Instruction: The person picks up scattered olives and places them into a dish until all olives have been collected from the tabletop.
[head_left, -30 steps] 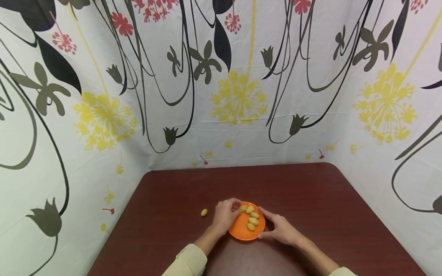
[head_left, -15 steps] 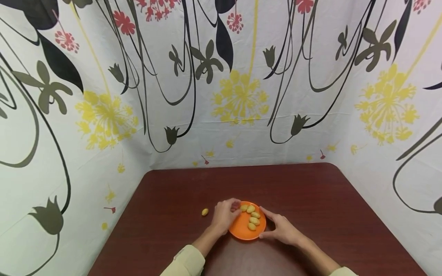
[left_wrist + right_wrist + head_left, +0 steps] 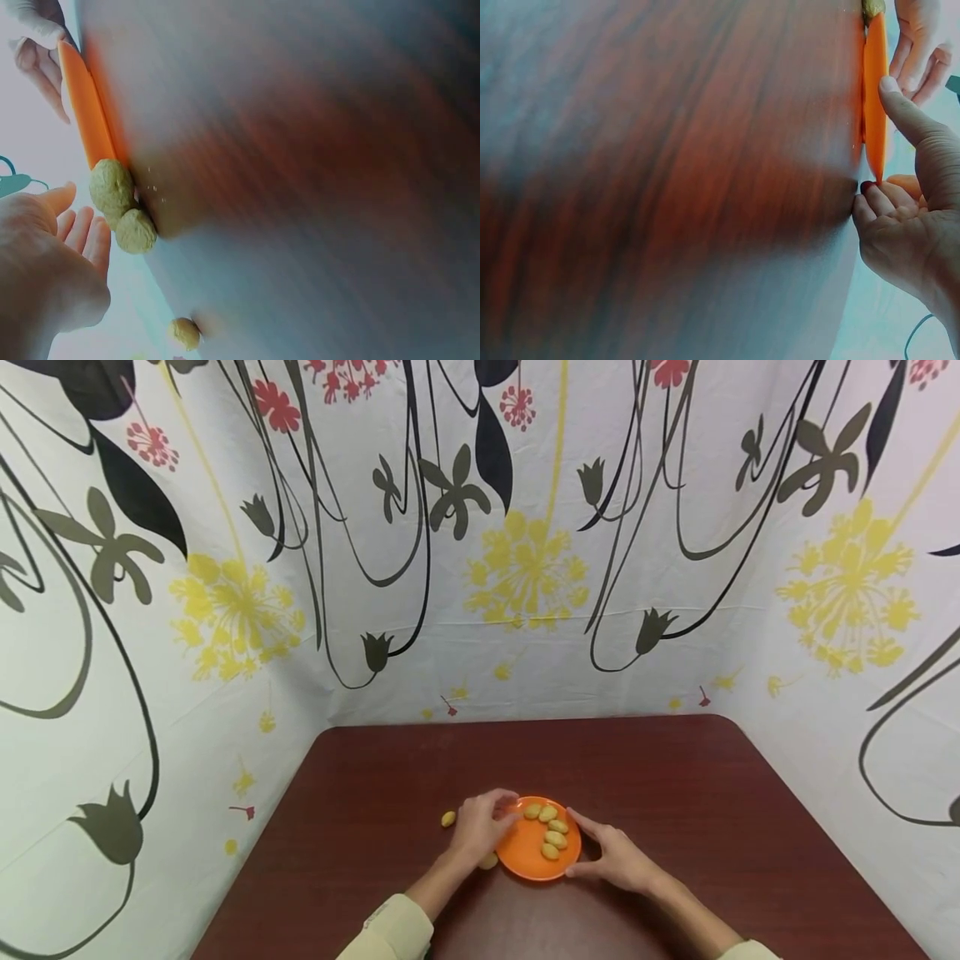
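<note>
An orange plate [image 3: 525, 858] lies on the table, with several small yellow potato-like lumps [image 3: 556, 840] grouped on its right half. My right hand [image 3: 621, 860] holds the plate at its right side, thumb at the near rim and fingers at the far rim. By the plate's left rim is my left hand [image 3: 480, 828], its fingers loosely bent and nothing between them. Partly under that wrist, another lump [image 3: 489, 861] sits just outside the plate. The left wrist view has two wrinkled lumps [image 3: 112, 189] close together at the plate's end, beside the left fingers.
A separate lump [image 3: 448, 818] lies on the dark reddish table [image 3: 375, 877], left of the left hand. Behind the table and along both sides hangs a white flower-printed curtain [image 3: 420, 693].
My left hand has drawn back leftward from the plate, and a lump now shows beside the plate near that wrist. My right hand keeps its hold on the rim.
</note>
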Motion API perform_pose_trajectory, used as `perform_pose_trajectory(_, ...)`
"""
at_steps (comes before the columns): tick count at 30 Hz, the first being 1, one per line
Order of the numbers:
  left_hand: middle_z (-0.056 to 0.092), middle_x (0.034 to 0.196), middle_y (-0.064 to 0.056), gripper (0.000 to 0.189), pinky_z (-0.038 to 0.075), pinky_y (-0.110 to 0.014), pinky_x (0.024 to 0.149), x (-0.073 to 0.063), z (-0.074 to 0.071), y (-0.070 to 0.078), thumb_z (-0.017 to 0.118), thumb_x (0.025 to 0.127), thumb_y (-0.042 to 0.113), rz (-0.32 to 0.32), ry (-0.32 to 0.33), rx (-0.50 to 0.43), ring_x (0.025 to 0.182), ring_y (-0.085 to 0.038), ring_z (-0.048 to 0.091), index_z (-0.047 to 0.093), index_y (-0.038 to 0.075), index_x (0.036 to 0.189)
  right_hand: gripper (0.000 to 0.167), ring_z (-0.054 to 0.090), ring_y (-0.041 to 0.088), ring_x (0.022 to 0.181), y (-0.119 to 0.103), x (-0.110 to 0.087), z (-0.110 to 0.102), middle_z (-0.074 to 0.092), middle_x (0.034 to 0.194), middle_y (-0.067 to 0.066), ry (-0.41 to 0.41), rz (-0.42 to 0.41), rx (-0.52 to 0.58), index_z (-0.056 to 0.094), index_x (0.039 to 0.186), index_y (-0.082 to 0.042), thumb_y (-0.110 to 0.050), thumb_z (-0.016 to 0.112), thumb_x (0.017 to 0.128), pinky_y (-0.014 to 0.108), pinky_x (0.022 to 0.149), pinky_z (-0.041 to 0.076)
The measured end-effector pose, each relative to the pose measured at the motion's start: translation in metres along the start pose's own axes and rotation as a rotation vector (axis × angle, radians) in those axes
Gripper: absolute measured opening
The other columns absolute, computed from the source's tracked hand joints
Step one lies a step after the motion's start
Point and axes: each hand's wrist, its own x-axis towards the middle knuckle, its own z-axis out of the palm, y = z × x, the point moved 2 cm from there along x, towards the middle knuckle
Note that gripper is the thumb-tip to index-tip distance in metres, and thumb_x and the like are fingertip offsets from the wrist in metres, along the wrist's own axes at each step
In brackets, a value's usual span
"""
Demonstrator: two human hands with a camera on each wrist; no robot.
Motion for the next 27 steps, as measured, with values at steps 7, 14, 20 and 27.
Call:
perform_pose_trajectory(7,0.078,0.118,-0.004,0.029,0.062,-0.031,0.085,-0.008,-0.012,-0.006,0.08,0.098,0.016,0.018,-0.035,-0.059,0.101,-0.017,0.075,0.076,0.007,0.125,0.099,0.043,0.048,0.146,0.001,0.0,0.0,0.045,0.16,0.029,-0.002,0.0,0.016,0.034,0.164,0.002,-0.039,0.087,0.09,0.068,0.113,0.037)
perform_pose_trajectory(14,0.078,0.118,-0.006,0.028,0.062,-0.032,0.086,-0.016,-0.023,-0.014,0.079,0.099,0.012,0.011,-0.049,-0.054,0.101,-0.019,0.076,0.076,0.006,0.126,0.099,0.043,0.048,0.147,0.0,0.0,0.0,0.044,0.16,0.029,-0.005,-0.005,0.025,0.034,0.164,0.002,-0.037,0.087,0.091,0.067,0.112,0.037)
perform_pose_trajectory(20,0.077,0.12,-0.004,0.03,0.062,-0.034,0.088,-0.02,-0.031,-0.019,0.077,0.099,0.01,0.008,-0.065,-0.048,0.106,-0.018,0.075,0.075,0.007,0.129,0.1,0.044,0.047,0.147,0.0,0.0,0.0,0.045,0.16,0.028,0.004,-0.004,0.004,0.034,0.163,0.003,-0.039,0.087,0.09,0.068,0.112,0.037)
perform_pose_trajectory(27,0.076,0.126,-0.007,0.033,0.062,-0.037,0.09,-0.028,-0.033,-0.026,0.075,0.101,0.011,-0.018,-0.098,-0.033,0.11,-0.022,0.074,0.073,0.006,0.133,0.1,0.042,0.049,0.147,0.001,0.0,0.001,0.044,0.16,0.029,0.002,0.005,0.015,0.034,0.163,0.003,-0.039,0.087,0.09,0.067,0.113,0.037)
